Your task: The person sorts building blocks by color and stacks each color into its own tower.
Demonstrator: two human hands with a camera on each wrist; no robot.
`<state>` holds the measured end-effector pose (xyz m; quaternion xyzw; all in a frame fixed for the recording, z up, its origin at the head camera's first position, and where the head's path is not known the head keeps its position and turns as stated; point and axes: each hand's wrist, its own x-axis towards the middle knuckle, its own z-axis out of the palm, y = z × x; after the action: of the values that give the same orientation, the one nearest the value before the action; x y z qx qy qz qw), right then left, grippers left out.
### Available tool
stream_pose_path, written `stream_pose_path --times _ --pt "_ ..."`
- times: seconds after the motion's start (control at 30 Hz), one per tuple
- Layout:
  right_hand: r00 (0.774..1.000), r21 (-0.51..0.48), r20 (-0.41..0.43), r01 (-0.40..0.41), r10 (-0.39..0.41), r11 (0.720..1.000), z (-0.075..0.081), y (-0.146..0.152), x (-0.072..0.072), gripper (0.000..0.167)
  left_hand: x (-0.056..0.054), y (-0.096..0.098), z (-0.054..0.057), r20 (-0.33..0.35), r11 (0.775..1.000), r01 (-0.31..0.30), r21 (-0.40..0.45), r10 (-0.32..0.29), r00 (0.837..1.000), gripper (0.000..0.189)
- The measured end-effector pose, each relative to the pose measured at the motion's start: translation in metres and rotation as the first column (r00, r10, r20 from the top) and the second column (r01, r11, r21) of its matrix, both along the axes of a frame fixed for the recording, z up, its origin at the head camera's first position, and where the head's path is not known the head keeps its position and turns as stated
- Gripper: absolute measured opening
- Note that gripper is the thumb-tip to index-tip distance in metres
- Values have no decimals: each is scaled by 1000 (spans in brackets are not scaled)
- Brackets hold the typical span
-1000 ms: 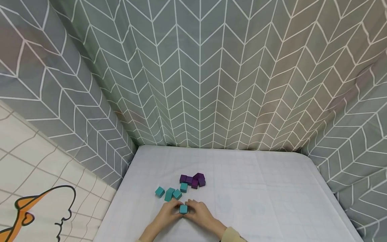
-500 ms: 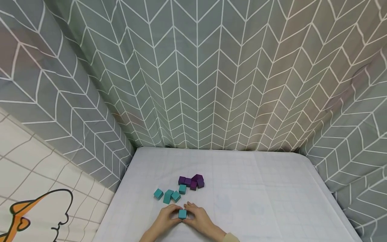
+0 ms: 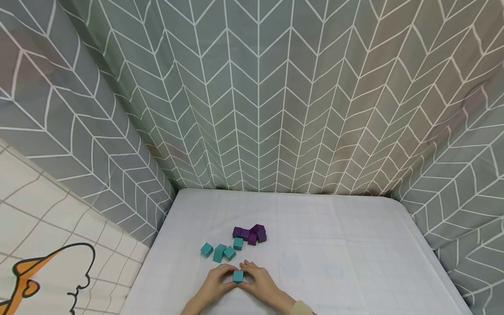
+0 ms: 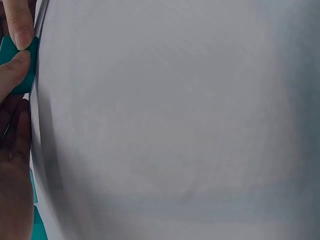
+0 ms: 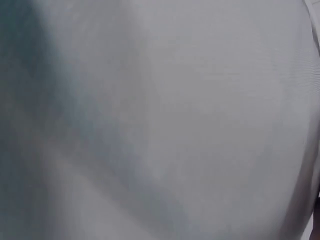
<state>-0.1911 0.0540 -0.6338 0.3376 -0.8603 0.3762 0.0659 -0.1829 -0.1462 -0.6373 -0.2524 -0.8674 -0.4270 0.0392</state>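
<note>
A teal cube (image 3: 238, 276) is held between both hands near the front of the white table. My left hand (image 3: 214, 283) pinches it from the left with thumb and fingers, and my right hand (image 3: 259, 283) grips it from the right. The thumbs come together at its near side. In the left wrist view, a fingertip and a thumb press on the face of the teal block (image 4: 33, 65). The right wrist view shows mostly blurred white cloth, with the held cube out of sight.
Beyond the hands lie several loose teal blocks, including one cube (image 3: 206, 250) at the left and another (image 3: 238, 243) close to a cluster of purple blocks (image 3: 252, 238). White cloth covers the table (image 3: 334, 253). Patterned grey curtains (image 3: 271, 109) hang behind and at the sides.
Both hands and the held teal cube have shifted slightly toward the person, away from the other blocks. The grip looks the same, and the loose blocks have stayed put.
</note>
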Motion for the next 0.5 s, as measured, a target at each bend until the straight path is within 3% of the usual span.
stream_pose_path --times 0.2,0.4,0.5 --pt "998 -63 52 -19 22 998 13 2 -11 49 0 0 4 26 1000 1 -6 -1 1000 35" --pt "996 -118 -80 14 -24 993 31 0 -41 41 0 -1 4 46 1000 20 -3 -19 999 35" --pt "996 -119 -87 26 -36 993 37 -2 -54 38 -1 -1 3 72 999 31 -8 -30 997 35"
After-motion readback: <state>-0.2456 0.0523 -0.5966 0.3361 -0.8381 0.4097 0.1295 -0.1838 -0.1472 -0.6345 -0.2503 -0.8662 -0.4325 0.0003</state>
